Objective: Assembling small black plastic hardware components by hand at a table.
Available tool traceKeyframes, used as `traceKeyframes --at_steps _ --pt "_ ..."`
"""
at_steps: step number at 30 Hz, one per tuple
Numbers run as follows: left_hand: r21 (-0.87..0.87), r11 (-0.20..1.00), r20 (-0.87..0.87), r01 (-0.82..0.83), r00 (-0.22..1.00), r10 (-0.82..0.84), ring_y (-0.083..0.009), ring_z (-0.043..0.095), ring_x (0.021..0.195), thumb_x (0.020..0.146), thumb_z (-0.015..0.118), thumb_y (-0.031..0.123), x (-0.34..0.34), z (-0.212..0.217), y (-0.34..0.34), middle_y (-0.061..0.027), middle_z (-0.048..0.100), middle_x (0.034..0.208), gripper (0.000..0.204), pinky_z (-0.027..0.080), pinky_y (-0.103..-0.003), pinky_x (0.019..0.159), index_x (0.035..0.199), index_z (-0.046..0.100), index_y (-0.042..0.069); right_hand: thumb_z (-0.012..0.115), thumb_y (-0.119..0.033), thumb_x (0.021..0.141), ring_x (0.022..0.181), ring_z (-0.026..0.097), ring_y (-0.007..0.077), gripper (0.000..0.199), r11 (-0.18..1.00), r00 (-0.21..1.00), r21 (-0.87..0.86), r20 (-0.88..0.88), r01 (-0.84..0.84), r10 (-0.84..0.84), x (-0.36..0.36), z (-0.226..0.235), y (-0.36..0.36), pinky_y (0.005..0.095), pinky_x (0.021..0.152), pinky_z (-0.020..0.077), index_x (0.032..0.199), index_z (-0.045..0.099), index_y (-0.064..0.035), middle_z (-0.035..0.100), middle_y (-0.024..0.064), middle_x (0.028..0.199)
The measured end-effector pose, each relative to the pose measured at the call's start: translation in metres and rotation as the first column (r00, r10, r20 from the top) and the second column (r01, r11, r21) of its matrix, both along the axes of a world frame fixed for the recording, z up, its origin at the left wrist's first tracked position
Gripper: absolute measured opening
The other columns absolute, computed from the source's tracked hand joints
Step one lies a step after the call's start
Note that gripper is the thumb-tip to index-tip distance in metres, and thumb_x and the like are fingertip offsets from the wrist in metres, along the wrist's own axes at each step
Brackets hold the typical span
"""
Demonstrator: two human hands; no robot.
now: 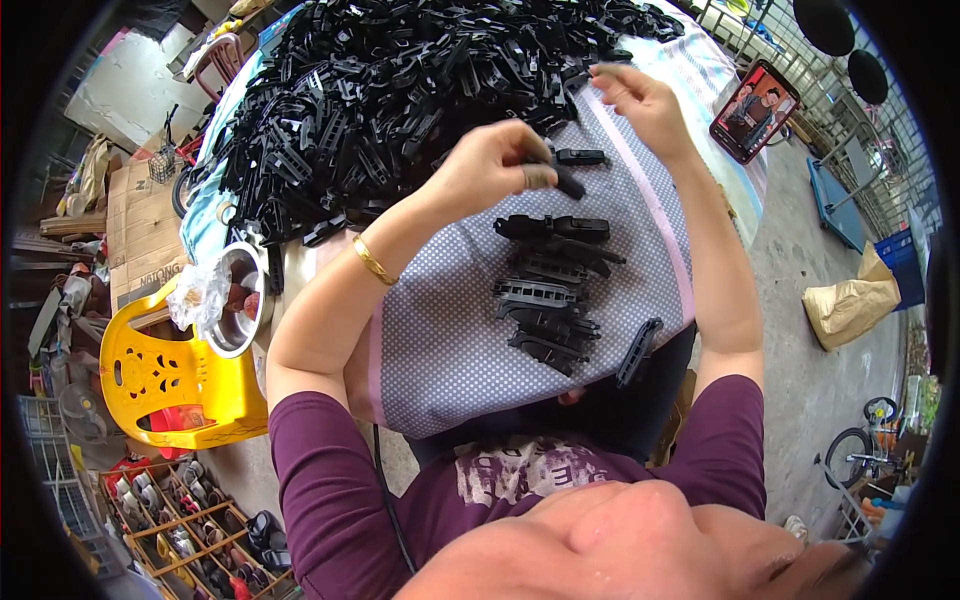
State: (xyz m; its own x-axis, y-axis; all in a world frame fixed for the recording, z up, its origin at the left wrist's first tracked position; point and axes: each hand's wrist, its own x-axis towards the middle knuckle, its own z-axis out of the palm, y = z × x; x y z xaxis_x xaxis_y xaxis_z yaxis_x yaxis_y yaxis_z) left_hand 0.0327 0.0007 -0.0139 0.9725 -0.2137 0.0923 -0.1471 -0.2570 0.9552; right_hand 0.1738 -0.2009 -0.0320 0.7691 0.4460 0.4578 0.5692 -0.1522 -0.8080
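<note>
My left hand (500, 165) is closed round a short black plastic part (568, 181), blurred by motion, which juts from the fingertips over the cloth. Curled fingers on my right hand (640, 105) reach the right edge of a large heap of black plastic parts (400, 90); whatever they pinch is hard to make out. Just right of my left fingertips lies a single black part (580, 157). Nearer to me, several long slotted black parts form a stacked row (545, 292) on the dotted grey cloth (440, 340). One more slotted part (638, 352) lies aslant at the cloth's near right edge.
A phone (755, 112) with a lit screen stands at the right. On the left, a metal bowl (240, 300) with a plastic bag (198, 297) rests by a yellow chair (150, 370). A shoe rack (190, 530) stands lower left, a tan sack (850, 305) on the right-hand floor.
</note>
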Motion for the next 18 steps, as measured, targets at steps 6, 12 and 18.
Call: traceKeyframes --at_steps 6,12,18 --pt "0.439 0.874 -0.099 0.207 0.978 -0.182 -0.0131 0.058 0.079 0.086 0.063 0.025 0.002 -0.008 0.002 -0.0056 0.062 0.082 0.024 0.046 -0.027 0.073 0.095 0.067 0.003 0.068 -0.014 0.075 0.092 0.057 0.0243 0.026 0.904 0.867 -0.410 0.487 0.117 0.109 -0.009 -0.023 0.027 0.0320 0.079 0.0472 0.101 0.066 -0.0097 0.061 0.0081 0.094" --pt "0.608 0.756 0.559 -0.245 0.807 -0.188 -0.0305 0.053 0.102 0.075 0.069 0.013 0.004 -0.019 -0.002 -0.0134 0.053 0.116 0.038 0.048 -0.037 0.082 0.112 0.059 0.008 0.070 -0.015 0.070 0.100 0.053 0.0277 0.029 0.794 0.896 -0.583 0.427 0.174 0.118 -0.015 -0.001 0.024 0.0356 0.085 0.0446 0.099 0.065 -0.0085 0.058 0.0092 0.100" --pt "0.578 0.799 0.445 -0.167 0.885 -0.137 -0.0302 0.055 0.094 0.075 0.066 0.011 0.005 -0.020 -0.005 -0.0128 0.056 0.106 0.024 0.047 -0.037 0.085 0.098 0.064 0.004 0.070 -0.018 0.071 0.101 0.054 0.0273 0.030 0.692 0.702 -0.372 0.658 0.619 -0.273 0.009 0.006 -0.024 0.0358 0.085 0.0448 0.099 0.065 -0.0066 0.062 0.0084 0.105"
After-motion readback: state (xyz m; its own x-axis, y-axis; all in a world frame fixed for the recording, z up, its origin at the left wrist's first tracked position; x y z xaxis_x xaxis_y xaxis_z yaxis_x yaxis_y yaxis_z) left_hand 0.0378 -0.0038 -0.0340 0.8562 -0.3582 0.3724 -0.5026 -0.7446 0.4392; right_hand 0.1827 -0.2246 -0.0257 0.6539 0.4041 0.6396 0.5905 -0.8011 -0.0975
